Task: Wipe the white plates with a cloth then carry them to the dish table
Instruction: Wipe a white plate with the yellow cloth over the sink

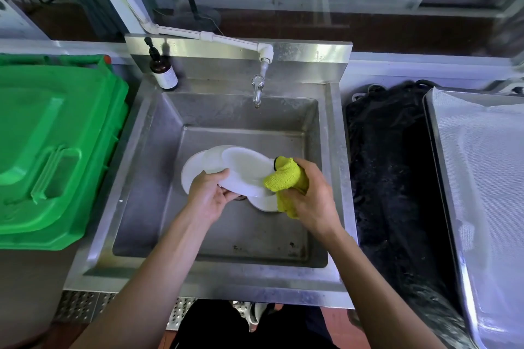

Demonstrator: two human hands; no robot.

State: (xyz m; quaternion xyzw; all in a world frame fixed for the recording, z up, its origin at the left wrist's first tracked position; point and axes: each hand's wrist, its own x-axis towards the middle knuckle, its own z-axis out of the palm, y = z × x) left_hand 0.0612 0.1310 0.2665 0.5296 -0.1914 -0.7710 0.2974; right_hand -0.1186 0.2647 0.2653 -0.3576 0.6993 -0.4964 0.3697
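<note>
A steel sink (147,178) sits between a green bin lid (56,150) and a metal tray (482,178). Over its basin, the left hand (208,198) grips a tilted white plate (243,170) by its near rim, while the right hand (309,201) holds a bunched yellow cloth (283,181) against the plate's edge. More white plates (192,170) lie beneath (count unclear). A brown bottle (164,72) stands beside the tap (258,88).

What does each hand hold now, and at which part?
The left hand holds a white plate by its near-left rim. The right hand holds the bunched yellow cloth against the plate's right edge.
</note>
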